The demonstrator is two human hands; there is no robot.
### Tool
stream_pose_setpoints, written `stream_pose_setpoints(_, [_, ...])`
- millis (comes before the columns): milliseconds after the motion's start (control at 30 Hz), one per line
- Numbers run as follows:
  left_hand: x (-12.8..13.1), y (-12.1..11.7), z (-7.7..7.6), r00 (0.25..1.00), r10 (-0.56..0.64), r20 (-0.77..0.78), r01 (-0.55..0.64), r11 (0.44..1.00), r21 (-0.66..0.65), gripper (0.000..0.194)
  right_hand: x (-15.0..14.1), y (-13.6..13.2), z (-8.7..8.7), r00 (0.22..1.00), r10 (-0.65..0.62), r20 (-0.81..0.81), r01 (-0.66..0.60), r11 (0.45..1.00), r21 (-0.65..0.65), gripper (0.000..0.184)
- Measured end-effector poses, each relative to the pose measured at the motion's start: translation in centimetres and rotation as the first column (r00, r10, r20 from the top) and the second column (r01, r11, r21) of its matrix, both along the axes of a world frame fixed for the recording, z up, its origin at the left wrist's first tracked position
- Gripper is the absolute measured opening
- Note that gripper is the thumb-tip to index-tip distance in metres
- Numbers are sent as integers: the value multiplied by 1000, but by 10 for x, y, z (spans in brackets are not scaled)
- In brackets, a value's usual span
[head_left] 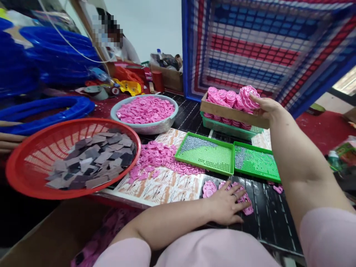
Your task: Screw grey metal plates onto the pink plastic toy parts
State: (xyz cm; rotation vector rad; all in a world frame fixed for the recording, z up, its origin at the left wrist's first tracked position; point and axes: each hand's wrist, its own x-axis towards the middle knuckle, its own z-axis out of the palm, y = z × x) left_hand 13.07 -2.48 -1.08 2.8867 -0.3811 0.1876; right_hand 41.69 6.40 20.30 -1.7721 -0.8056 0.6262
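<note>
Head view, left hand (226, 207) splayed over pink pieces (209, 189); right hand (269, 105) extended, gripping pink stack (247, 97)

Rear right: blue crate (187, 55), tilted, with red, white and blue stripes showing through its grid. Rear left: blue tubs (58, 48); yellow plastic item (131, 87) to their right. Rear centre: cardboard box (171, 79), filled; a red cylinder (158, 81) just beside it. Beyond: a person (129, 50) in a pale top.
</note>
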Motion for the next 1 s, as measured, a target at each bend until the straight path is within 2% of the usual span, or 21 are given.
stream_pose_setpoints(100, [1,0,-3,1000,-5,30,5,1000,14,59,-25,-20,-16,995,7,-101,3,995,105,44])
stream_pose_setpoints(200, [1,0,-2,1000,-4,25,4,1000,27,58,-60,-58,-41,976,134,-173,-94,971,221,42])
stream_pose_setpoints(267, [2,0,0,1000,-1,-2,1,1000,32,57,-82,-93,-60,942,288,-171,-241,938,251,48])
stream_pose_setpoints(333, [3,0,4,999,-8,-47,9,1000,28,58,-97,-133,-81,899,405,-167,-385,913,137,50])
stream_pose_setpoints(400, [2,-1,7,996,-17,-83,18,1000,21,58,-102,-173,-99,864,461,-205,-472,881,-10,48])
stream_pose_setpoints(433, [1,-1,8,996,-19,-88,21,1000,23,58,-100,-190,-106,815,531,-231,-568,811,-140,50])
stream_pose_setpoints(500, [-2,0,10,997,-23,-73,27,999,46,56,-90,-218,-116,707,649,-282,-706,628,-327,54])
stream_pose_setpoints(567, [-7,3,11,997,-56,-60,61,995,85,57,-78,-233,-120,613,747,-259,-746,438,-501,59])
stream_pose_setpoints(633, [-12,11,13,992,-107,-73,115,986,117,59,-68,-236,-122,546,813,-201,-701,312,-641,61])
stream_pose_setpoints(700, [-18,21,15,982,-159,-103,172,977,130,57,-65,-227,-123,497,848,-186,-668,237,-705,60])
stream_pose_setpoints(767, [-23,31,20,971,-197,-137,215,968,130,55,-67,-212,-127,465,869,-168,-660,214,-720,56])
stream_pose_setpoints(800, [-26,35,22,966,-208,-152,228,966,126,55,-70,-203,-129,453,881,-138,-650,221,-727,55])
stream_pose_setpoints(900, [-32,41,30,961,-213,-177,235,966,109,56,-82,-181,-132,440,898,16,-610,311,-729,60])
stream_pose_setpoints(1000, [-35,38,35,971,-191,-143,206,974,97,53,-89,-175,-132,434,893,116,-598,382,-705,66])
